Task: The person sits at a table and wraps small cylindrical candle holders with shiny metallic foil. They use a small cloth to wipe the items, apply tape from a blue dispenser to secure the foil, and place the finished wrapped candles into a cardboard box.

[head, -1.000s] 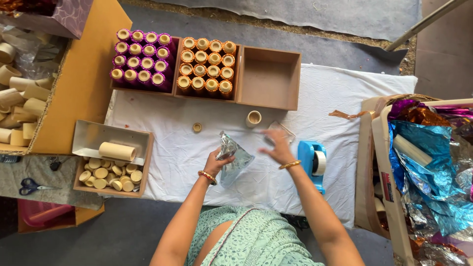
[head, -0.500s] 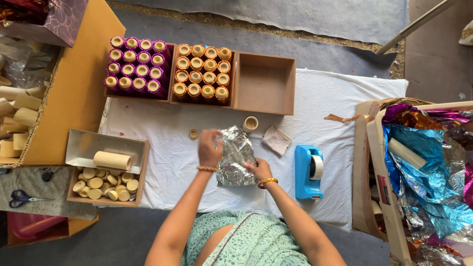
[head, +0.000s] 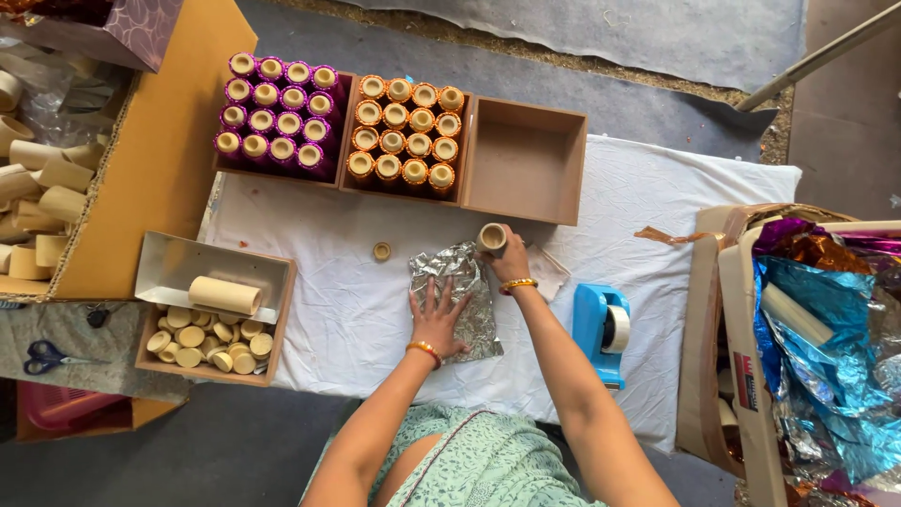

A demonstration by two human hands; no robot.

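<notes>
While left hand [head: 439, 319] flattens one foil sheet [head: 457, 299], right hand [head: 510, 264] grips one tube [head: 491, 238]

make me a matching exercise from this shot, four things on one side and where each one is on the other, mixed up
Things:
1. silver foil sheet
2. small cardboard tube
3. blue tape dispenser
4. scissors

Places:
A. far left, off the white cloth
B. flat under the left hand
C. beside the person's right forearm, on the white cloth
D. gripped in the right hand

Pairs: 1-B, 2-D, 3-C, 4-A
</notes>
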